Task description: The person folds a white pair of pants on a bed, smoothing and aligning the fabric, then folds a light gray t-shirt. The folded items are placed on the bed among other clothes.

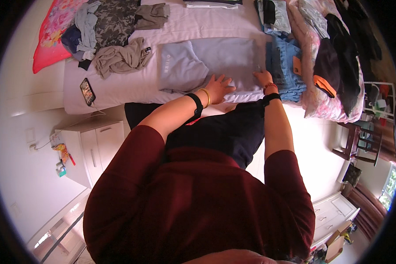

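Observation:
A light grey garment (pixel 227 52) lies flat on the bed before me, with a part bearing writing folded over at its left. My left hand (pixel 219 88), with a gold bangle at the wrist, rests on its near edge, fingers spread. At its near right corner is my right hand (pixel 264 79), wearing a red bead bracelet; thumb and fingers are at the cloth, but whether they pinch it is unclear. Folded blue jeans (pixel 285 66) are stacked just right of that hand. A crumpled beige garment (pixel 118 59) lies to the left of the grey one.
A phone (pixel 87 91) with a cable lies at the bed's left near edge. Further back are a camouflage garment (pixel 115 23) and folded clothes (pixel 277 16). Dark clothes (pixel 340 59) lie on bedding at right. A white cabinet (pixel 99 145) stands left, a wooden chair (pixel 351 142) right.

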{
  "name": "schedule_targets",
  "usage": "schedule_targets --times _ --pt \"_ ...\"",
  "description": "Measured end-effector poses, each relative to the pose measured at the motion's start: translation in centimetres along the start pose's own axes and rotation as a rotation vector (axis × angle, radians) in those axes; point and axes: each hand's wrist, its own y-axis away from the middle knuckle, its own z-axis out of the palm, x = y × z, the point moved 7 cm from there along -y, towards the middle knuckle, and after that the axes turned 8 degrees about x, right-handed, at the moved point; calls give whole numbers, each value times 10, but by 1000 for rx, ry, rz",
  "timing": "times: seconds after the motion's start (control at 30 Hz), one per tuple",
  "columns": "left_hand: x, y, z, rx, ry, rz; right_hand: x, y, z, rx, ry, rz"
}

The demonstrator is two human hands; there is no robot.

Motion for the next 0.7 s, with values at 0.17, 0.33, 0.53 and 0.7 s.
schedule_targets --times 0.17,0.33,0.53,0.7 --pt "6 4 0 11 26 122 -21 7 -3 124 -62 -256" --pt "-12 7 3 56 318 64 -51 20 -11 162 55 -237" --pt "-6 3 10 45 285 89 -110 63 18 129 271 -406" --pt "-11 11 8 36 302 83 -140 96 67 -31 418 -405"
